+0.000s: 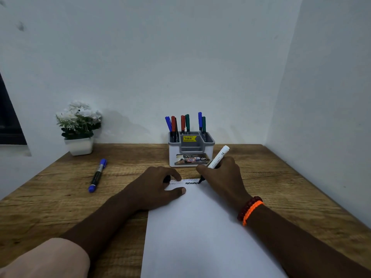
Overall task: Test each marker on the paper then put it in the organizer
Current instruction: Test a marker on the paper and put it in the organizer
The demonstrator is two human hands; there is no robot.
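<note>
My right hand (222,177) grips a white-barrelled marker (218,157) with its black tip on the far edge of the white paper (200,233), at the end of a black zigzag line (191,183). Faint red and blue zigzags run beside it. My left hand (158,187) rests on the paper's far left corner with curled fingers around a small dark thing, apparently the cap (166,179). The grey and white organizer (190,149) stands just behind, holding several blue, red and green markers. A capped blue marker (98,175) lies on the table to the left.
A white pot of white flowers (79,127) stands at the back left of the wooden table (60,207). Walls close in behind and on the right. A dark window frame (8,117) shows at the far left.
</note>
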